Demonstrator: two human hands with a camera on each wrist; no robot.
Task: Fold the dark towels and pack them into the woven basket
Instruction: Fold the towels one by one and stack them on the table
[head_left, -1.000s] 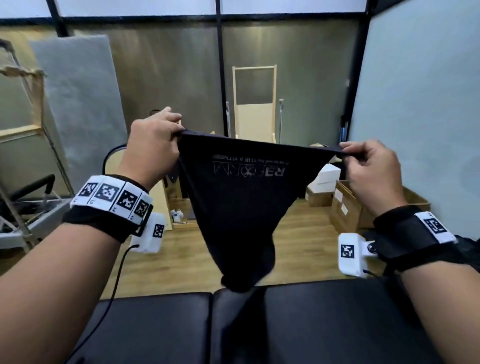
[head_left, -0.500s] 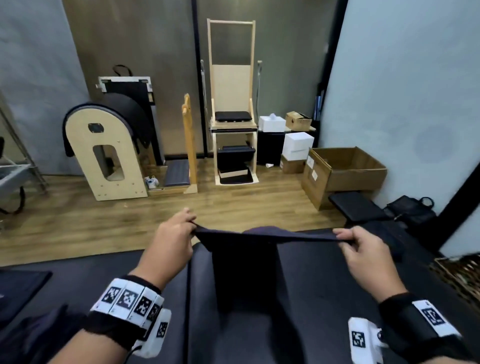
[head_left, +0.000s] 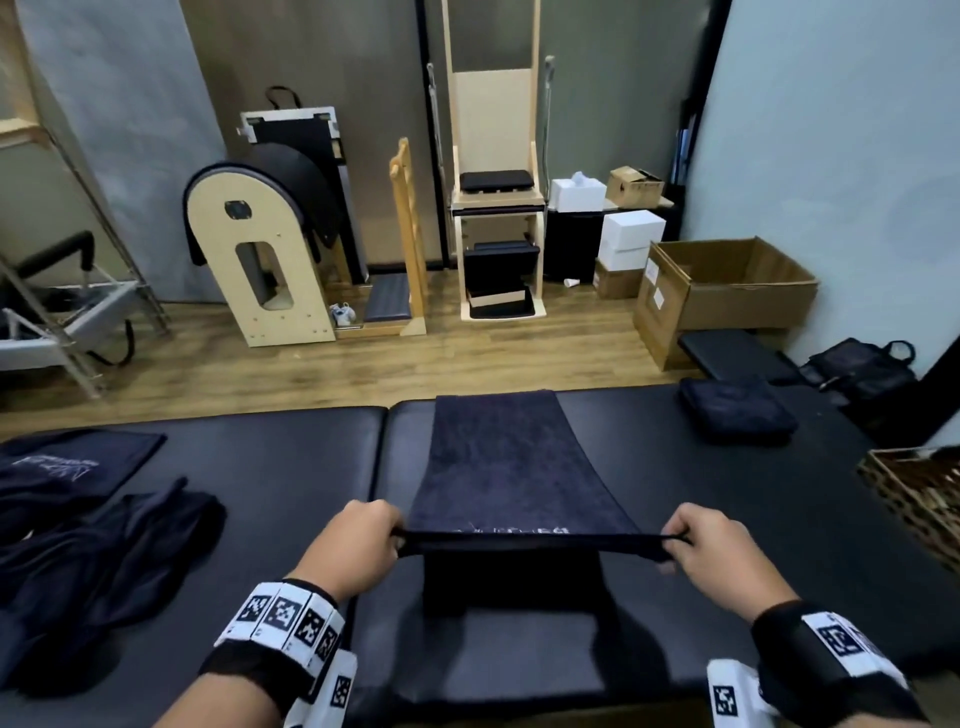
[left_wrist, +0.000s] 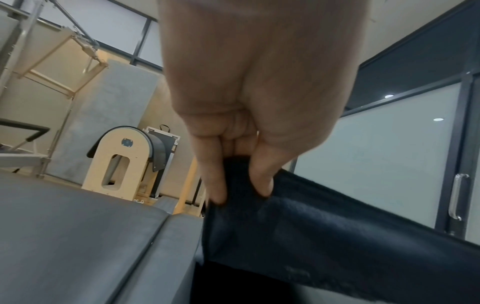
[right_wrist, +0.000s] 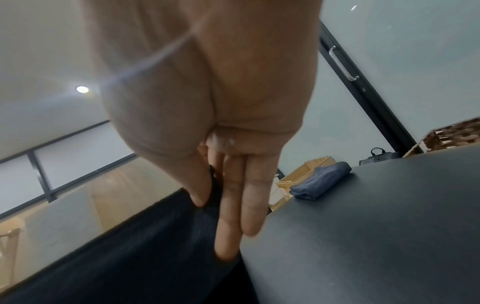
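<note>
The dark towel lies along the padded bench with its far end at the far edge and its near edge lifted, pinched at the corners by the left hand and right hand, with the woven basket at the right edge.

Dark navy towel with faint white lettering near its held edge, stretched over a black padded table. Second folded towel, same dark navy, blue-grey from the right wrist. Heap of dark towels, one with white lettering. Brown woven basket. Black wristbands with white-and-black square code patterns. Tan cardboard box, light wooden floor.
</note>
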